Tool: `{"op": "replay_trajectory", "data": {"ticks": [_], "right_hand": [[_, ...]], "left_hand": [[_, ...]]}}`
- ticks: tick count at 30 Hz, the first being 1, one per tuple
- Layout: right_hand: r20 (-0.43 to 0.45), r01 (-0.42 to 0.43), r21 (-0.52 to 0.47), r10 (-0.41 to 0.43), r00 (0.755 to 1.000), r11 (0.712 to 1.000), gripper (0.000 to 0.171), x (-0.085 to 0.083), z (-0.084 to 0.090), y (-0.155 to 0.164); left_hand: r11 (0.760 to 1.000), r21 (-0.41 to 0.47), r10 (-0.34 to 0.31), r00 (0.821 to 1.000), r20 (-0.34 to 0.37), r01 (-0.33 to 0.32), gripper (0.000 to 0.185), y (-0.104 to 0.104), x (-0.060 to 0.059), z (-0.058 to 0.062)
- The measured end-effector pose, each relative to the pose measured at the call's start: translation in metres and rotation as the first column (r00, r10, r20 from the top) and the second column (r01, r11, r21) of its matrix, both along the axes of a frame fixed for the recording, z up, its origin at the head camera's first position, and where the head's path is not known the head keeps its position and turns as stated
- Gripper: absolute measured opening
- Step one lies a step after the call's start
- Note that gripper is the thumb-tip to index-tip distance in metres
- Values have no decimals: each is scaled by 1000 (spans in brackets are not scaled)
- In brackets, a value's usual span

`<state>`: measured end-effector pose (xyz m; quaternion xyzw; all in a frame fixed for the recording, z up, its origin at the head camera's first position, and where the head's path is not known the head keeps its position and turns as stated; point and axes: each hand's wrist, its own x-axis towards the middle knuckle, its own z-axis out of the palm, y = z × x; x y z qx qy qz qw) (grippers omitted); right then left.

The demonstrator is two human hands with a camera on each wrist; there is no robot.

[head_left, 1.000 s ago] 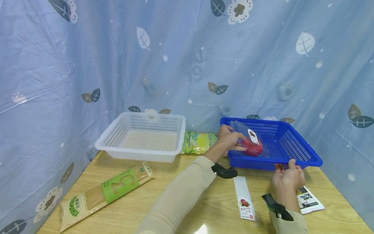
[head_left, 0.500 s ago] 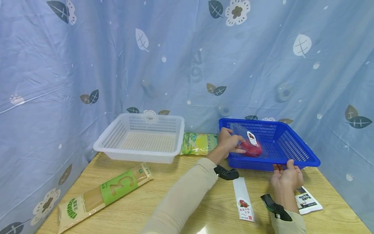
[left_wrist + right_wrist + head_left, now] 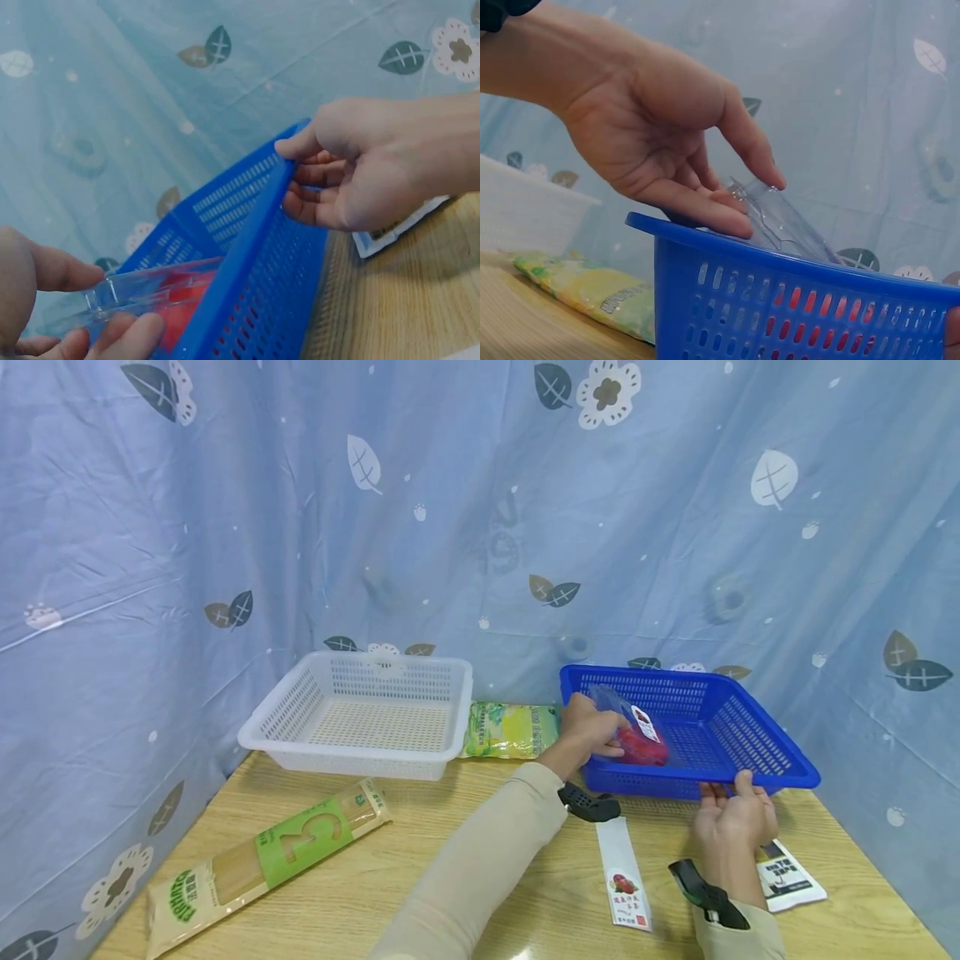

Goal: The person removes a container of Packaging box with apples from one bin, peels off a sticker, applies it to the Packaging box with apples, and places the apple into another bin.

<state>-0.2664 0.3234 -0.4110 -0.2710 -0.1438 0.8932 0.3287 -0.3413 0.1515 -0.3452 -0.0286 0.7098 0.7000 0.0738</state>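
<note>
Clear plastic wraps the red packet (image 3: pixel 642 740), which carries a white label with a red picture and lies tilted inside the blue basket (image 3: pixel 757 745) at about 2 o'clock on the wooden surface (image 3: pixel 420 877). At the basket's left wall, the left hand (image 3: pixel 588 727) pinches the packet between thumb and curled fingers. At the near rim, the right hand (image 3: pixel 738 814) grips the basket's edge, thumb on top, fingers beneath.
</note>
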Motion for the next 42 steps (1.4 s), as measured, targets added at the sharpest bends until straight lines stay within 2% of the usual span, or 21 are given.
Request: {"op": "replay_trajectory", "data": {"ticks": [4,8,14,18,21,25,28,32,35,38,42], "right_hand": [[-17,-1,11,1,1000,1000,18,0,1,-1],[-24,-4,20,4,1000,1000,18,0,2,-1],[-11,-4,13,4,1000,1000,20,-1,4,0],[-15,-4,13,4,1000,1000,22,-1,4,1],[-19,-11,22,12,1000,1000,22,-1,4,1],[-30,-17,29,18,999,999,22,-1,5,1],[-32,-19,26,20,999,999,20,-2,6,1],[-27,-18,25,18,999,1000,19,-3,8,0],[-31,-14,27,15,999,1000,19,-3,9,1],[-44,-14,7,14,999,1000,17,-3,10,2],[-24,-36,-16,36,999,999,16,-1,9,3]], "left_hand": [[992,-122,9,1000,-23,-12,26,-2,-2,3],[968,-249,30,998,-50,-41,29,-5,-4,4],[952,-299,39,997,-67,-58,32,-8,-5,3],[932,-358,28,996,-90,-59,32,-8,-5,2],[898,-434,25,992,-122,-76,32,-9,-5,3],[836,-536,9,981,-195,-115,34,-13,-1,5],[810,-570,-5,970,-245,-139,38,-20,2,7],[816,-560,-18,961,-276,-146,36,-29,4,9],[854,-503,-8,964,-266,-132,24,-35,4,9],[891,-438,12,971,-239,-119,29,-39,3,7],[907,-405,22,973,-231,-117,34,-45,4,2]]}}
